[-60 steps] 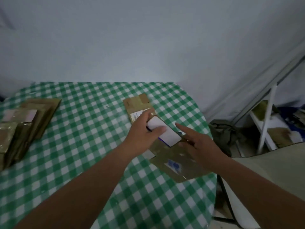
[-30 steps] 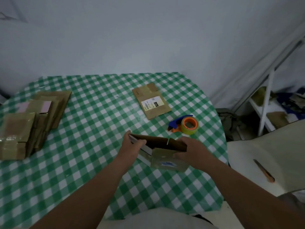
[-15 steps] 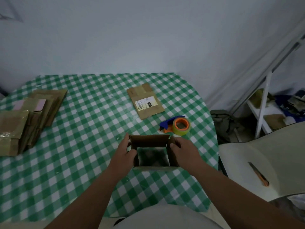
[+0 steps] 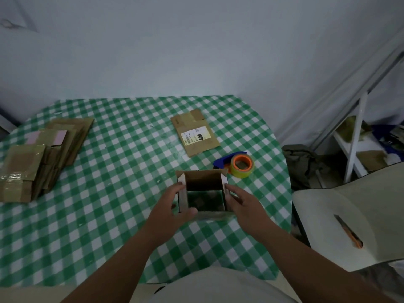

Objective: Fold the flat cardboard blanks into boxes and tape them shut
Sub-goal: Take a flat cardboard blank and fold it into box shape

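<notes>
Cardboard box [image 4: 204,194] stands near the table's [image 4: 109,193] near edge, opened into a square tube, mouth upward, long axis vertical. Left hand [image 4: 172,205] grips its left wall; right hand [image 4: 244,203] presses flat-fingered against the right. Squaring corners evenly before folding flaps should help.

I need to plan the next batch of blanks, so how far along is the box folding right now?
Done: a stack of taped boxes sits at the table's left edge. In hand: the left hand and right hand hold an opened box by its sides, its flaps unfolded and untaped; the checked cloth shows through it. Left: closing and taping it with the tape dispenser, then the flat blank beyond.
</notes>
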